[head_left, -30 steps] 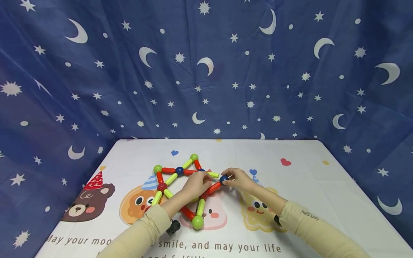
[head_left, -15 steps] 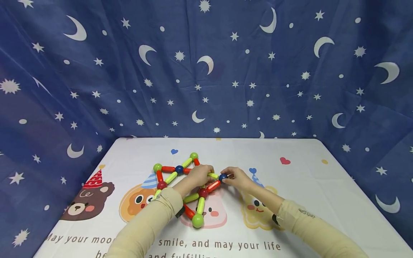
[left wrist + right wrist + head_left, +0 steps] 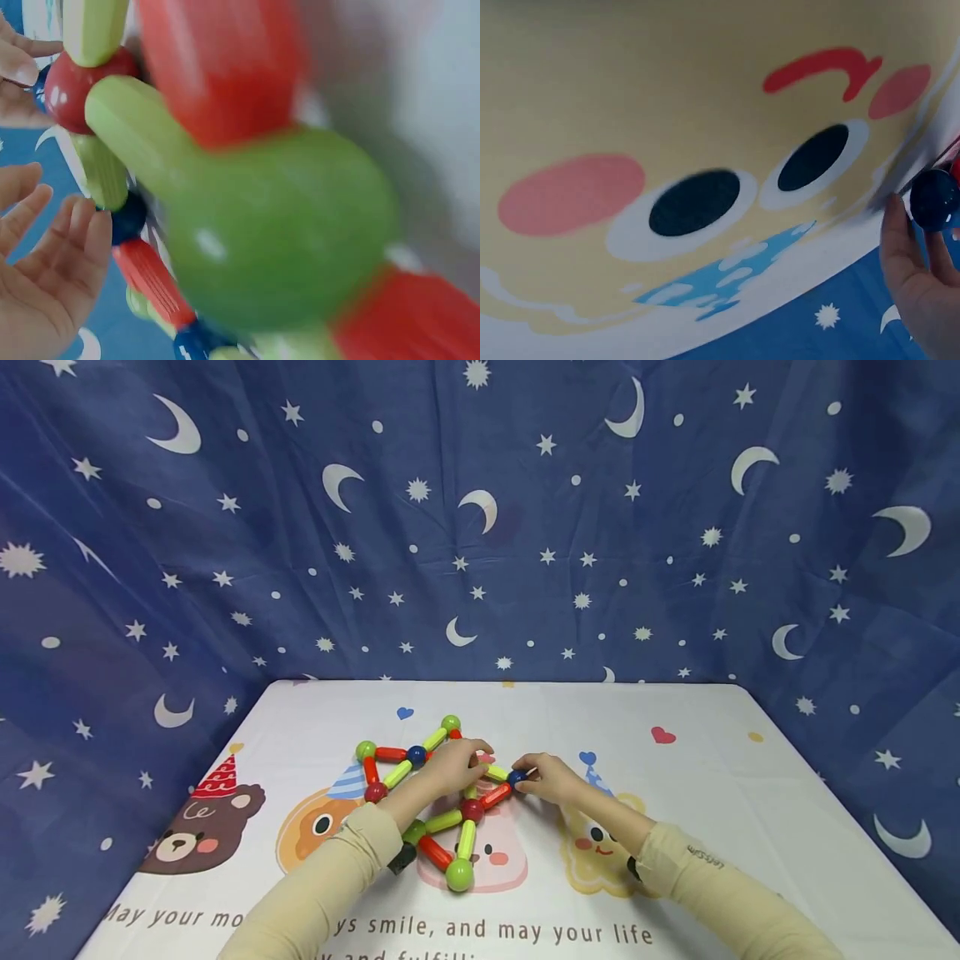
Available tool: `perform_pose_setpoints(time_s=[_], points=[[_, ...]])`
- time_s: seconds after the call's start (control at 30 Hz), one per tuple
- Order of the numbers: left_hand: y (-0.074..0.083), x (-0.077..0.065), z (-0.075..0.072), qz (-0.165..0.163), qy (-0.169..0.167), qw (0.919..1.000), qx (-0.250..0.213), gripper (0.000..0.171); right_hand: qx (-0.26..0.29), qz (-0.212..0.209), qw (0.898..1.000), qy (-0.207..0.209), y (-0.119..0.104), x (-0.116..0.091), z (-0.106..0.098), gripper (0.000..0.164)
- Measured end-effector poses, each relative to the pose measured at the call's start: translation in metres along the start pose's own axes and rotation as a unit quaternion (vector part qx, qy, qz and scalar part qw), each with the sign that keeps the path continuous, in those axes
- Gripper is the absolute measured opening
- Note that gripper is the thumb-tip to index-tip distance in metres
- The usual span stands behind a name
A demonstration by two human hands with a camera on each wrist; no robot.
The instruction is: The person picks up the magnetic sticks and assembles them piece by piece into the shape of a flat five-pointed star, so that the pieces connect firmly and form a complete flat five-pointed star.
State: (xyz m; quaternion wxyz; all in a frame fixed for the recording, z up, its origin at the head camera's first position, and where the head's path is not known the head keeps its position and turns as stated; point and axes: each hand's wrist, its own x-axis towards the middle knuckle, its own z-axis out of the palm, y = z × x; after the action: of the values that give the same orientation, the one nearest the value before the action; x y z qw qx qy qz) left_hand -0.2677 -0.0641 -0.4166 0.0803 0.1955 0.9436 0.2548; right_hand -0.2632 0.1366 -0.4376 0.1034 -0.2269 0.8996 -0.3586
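Note:
A flat frame of magnetic rods and balls lies on the table, with red rods (image 3: 435, 853) and yellow-green rods (image 3: 466, 840) joined at coloured balls. My right hand (image 3: 551, 778) pinches the blue ball (image 3: 516, 778) at the frame's right corner; one red and one yellow-green rod meet that ball. My left hand (image 3: 455, 766) is over the upper middle of the frame and hides part of it. In the left wrist view its fingers are loosely bent beside another blue ball (image 3: 129, 218), holding nothing. A red ball (image 3: 472, 811) sits between the hands and the near green ball (image 3: 460, 874).
The white tablecloth (image 3: 697, 810) carries printed cartoon figures, hearts and lettering. A blue curtain (image 3: 480, 568) with moons and stars stands behind the table. The left forearm covers the frame's near left part.
The right corner's blue ball has shifted slightly left and now meets the yellow-green rod's end. My left hand went up over the frame, then drew back slightly left, its fingers loosened.

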Motion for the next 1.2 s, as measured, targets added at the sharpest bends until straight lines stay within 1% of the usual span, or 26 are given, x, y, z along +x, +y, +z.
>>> perform_pose_setpoints(time_s=[0.1,0.17,0.23,0.3,0.37,0.43,0.47,0.53,0.6,0.7,0.77,0.83,0.9,1.0,1.1,1.2], points=[[-0.012,-0.013,-0.010,0.013,0.027,0.9995,-0.014,0.028,-0.067,0.008,0.998,-0.003,-0.004,0.000,0.002,0.030],[-0.023,-0.023,-0.018,0.022,0.043,0.9988,-0.012,0.028,-0.086,0.009,0.996,-0.002,-0.006,0.001,0.004,0.033],[-0.037,-0.033,-0.026,0.021,0.049,0.9986,-0.002,0.030,-0.107,0.001,0.994,-0.008,-0.007,0.000,0.007,0.039],[-0.053,-0.043,-0.032,0.016,0.049,0.9985,0.018,0.032,-0.128,-0.006,0.992,-0.025,-0.009,-0.001,0.010,0.046],[-0.066,-0.052,-0.036,-0.001,0.045,0.9978,0.048,0.034,-0.152,-0.011,0.987,-0.043,-0.012,-0.002,0.013,0.051],[-0.077,-0.060,-0.039,-0.023,0.043,0.9959,0.076,0.034,-0.181,-0.016,0.982,-0.049,-0.013,-0.003,0.015,0.051],[-0.081,-0.063,-0.040,-0.038,0.042,0.9944,0.090,0.034,-0.196,-0.022,0.979,-0.046,-0.014,-0.003,0.015,0.048],[-0.087,-0.069,-0.041,-0.068,0.043,0.9909,0.108,0.032,-0.215,-0.034,0.976,-0.026,-0.014,-0.003,0.016,0.040],[-0.091,-0.072,-0.041,-0.086,0.048,0.9889,0.111,0.028,-0.230,-0.048,0.972,-0.006,-0.013,-0.003,0.015,0.033],[-0.092,-0.075,-0.040,-0.091,0.044,0.9918,0.079,0.025,-0.243,-0.066,0.968,0.002,-0.009,-0.003,0.012,0.030],[-0.089,-0.075,-0.038,-0.083,0.035,0.9941,0.060,0.028,-0.252,-0.075,0.965,-0.002,-0.008,-0.002,0.009,0.030],[-0.084,-0.077,-0.037,-0.069,0.023,0.9966,0.040,0.032,-0.256,-0.079,0.964,-0.004,-0.005,-0.003,0.005,0.029],[-0.078,-0.078,-0.035,-0.056,0.015,0.9979,0.030,0.037,-0.245,-0.070,0.967,-0.003,-0.001,-0.002,0.001,0.027],[-0.068,-0.077,-0.029,-0.035,0.008,0.9991,0.022,0.042,-0.224,-0.049,0.973,-0.009,0.008,-0.004,-0.011,0.025],[-0.058,-0.071,-0.020,-0.026,0.000,0.9995,0.020,0.048,-0.201,-0.024,0.979,-0.019,0.019,-0.005,-0.026,0.026],[-0.047,-0.062,-0.011,-0.009,-0.006,0.9998,0.015,0.048,-0.196,-0.008,0.980,-0.023,0.032,-0.007,-0.041,0.027]])
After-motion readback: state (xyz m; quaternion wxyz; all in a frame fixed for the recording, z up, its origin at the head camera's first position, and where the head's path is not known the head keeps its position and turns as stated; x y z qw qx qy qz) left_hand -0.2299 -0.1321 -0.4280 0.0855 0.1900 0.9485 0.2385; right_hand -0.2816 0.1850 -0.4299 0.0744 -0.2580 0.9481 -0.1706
